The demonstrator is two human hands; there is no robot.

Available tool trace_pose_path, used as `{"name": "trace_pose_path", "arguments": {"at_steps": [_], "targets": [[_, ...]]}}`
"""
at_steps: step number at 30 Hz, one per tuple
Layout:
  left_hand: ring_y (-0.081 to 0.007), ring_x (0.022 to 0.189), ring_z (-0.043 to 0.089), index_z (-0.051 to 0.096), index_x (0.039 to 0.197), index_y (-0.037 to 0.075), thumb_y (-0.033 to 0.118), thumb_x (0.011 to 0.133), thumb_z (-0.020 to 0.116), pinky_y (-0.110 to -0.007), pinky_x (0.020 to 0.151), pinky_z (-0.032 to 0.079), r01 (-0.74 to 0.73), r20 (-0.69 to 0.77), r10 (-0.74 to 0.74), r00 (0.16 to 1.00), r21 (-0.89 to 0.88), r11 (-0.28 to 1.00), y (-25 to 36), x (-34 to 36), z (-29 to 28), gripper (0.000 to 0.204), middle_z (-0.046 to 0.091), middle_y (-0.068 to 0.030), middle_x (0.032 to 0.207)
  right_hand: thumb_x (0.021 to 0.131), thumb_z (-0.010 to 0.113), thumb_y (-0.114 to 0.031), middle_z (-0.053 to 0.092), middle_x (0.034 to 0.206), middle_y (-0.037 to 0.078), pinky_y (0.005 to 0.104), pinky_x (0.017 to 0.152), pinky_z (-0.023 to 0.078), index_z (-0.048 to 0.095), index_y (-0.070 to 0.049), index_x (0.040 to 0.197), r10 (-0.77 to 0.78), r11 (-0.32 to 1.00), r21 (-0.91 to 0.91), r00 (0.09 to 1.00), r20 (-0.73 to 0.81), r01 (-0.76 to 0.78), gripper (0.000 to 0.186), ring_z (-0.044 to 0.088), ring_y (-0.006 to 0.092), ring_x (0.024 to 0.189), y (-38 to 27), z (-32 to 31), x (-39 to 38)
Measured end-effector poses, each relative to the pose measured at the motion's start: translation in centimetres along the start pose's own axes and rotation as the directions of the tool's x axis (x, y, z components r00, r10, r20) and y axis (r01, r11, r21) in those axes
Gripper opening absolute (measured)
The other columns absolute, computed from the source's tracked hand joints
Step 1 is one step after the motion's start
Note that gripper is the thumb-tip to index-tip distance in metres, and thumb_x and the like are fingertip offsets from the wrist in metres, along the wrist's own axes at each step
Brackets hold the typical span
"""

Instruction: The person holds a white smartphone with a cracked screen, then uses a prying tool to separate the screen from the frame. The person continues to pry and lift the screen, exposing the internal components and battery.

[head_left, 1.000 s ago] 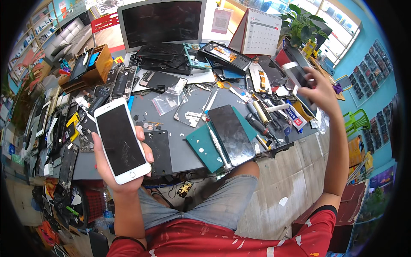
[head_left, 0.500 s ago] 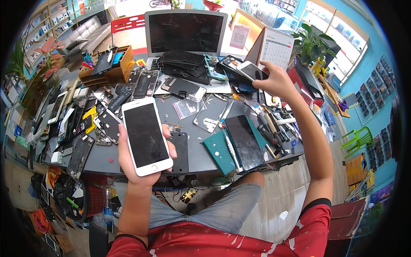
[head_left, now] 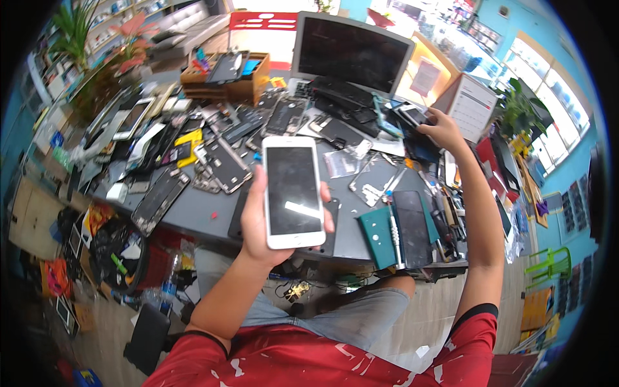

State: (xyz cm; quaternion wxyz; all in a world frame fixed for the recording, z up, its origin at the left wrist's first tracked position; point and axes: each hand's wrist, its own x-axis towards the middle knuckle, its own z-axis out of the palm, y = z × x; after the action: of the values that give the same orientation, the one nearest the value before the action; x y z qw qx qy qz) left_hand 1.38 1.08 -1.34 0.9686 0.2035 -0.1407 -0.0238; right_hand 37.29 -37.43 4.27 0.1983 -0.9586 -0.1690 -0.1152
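Observation:
My left hand [head_left: 256,226] holds a white smartphone [head_left: 294,193] upright over the desk's front edge. Its fingers wrap round both sides. The dark screen faces me and carries a bright reflection. At the back right, my right hand [head_left: 446,132] grips the near end of a smaller smartphone [head_left: 410,115] with a white front. That phone is low over a pile of dark devices beside the desk calendar [head_left: 474,106]; whether it touches the pile I cannot tell. Below lie a teal case [head_left: 376,238], a screwdriver [head_left: 395,238] and a black phone [head_left: 411,226].
Phone parts and opened phones [head_left: 158,200] crowd the desk's left side. A laptop [head_left: 351,51] stands at the back with dark devices piled on its keyboard. A wooden organiser box [head_left: 222,87] is left of it. Hand tools [head_left: 446,219] lie at the right. A bin [head_left: 151,264] stands below left.
The view has swung left, so the desk sits further right in it. The phone in my left hand has become more upright. My right hand has lowered the smaller phone towards the pile.

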Motion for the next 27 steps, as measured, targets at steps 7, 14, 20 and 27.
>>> {"name": "trace_pose_path", "arguments": {"at_steps": [7, 14, 20, 27], "targets": [[-0.0442, 0.09, 0.081, 0.041, 0.174, 0.006, 0.08, 0.119, 0.025, -0.047, 0.057, 0.07, -0.033, 0.018, 0.033, 0.999, -0.017, 0.999, -0.4, 0.1, -0.4, 0.094, 0.07, -0.0263, 0.126, 0.102, 0.089, -0.043, 0.08, 0.137, 0.027, 0.0442, 0.111, 0.059, 0.067, 0.003, 0.159, -0.164, 0.981, -0.133, 0.973, -0.161, 0.143, 0.077, 0.078, 0.0355, 0.124, -0.2, -1.4, -2.7], [-0.0443, 0.094, 0.08, 0.059, 0.152, 0.005, 0.074, 0.121, 0.024, -0.054, 0.069, 0.069, -0.182, -0.082, 0.186, 0.979, 0.059, 0.982, -0.5, -0.1, -0.8, 0.083, 0.073, -0.0224, 0.122, 0.109, 0.082, -0.019, 0.085, 0.121, 0.015, 0.0342, 0.094, 0.063, 0.072, 0.005, 0.145, -0.052, 0.764, 0.634, 0.991, -0.122, 0.118, 0.044, 0.079, 0.0183, 0.103, -20.3, -5.8, -21.0], [-0.0427, 0.096, 0.08, 0.064, 0.141, 0.005, 0.077, 0.12, 0.027, -0.06, 0.087, 0.066, -0.26, -0.161, 0.277, 0.947, 0.117, 0.959, -1.0, 0.3, -0.9, 0.083, 0.072, -0.0193, 0.121, 0.108, 0.076, 0.004, 0.084, 0.125, 0.027, 0.0355, 0.085, 0.068, 0.06, 0.009, 0.155, 0.018, 0.161, 0.946, 0.959, 0.283, -0.282, 0.05, 0.083, 0.0232, 0.1, -30.4, 1.6, -33.9], [-0.0395, 0.095, 0.081, 0.063, 0.139, 0.002, 0.079, 0.119, 0.027, -0.056, 0.084, 0.069, -0.199, -0.272, 0.281, 0.92, 0.293, 0.935, -0.8, -0.4, 0.2, 0.087, 0.072, -0.0208, 0.118, 0.11, 0.07, 0.004, 0.081, 0.124, 0.028, 0.0342, 0.074, 0.066, 0.046, 0.019, 0.166, 0.048, -0.306, 0.922, 0.963, 0.264, -0.237, 0.062, 0.077, 0.0229, 0.091, -33.9, 7.9, -32.5]]}}
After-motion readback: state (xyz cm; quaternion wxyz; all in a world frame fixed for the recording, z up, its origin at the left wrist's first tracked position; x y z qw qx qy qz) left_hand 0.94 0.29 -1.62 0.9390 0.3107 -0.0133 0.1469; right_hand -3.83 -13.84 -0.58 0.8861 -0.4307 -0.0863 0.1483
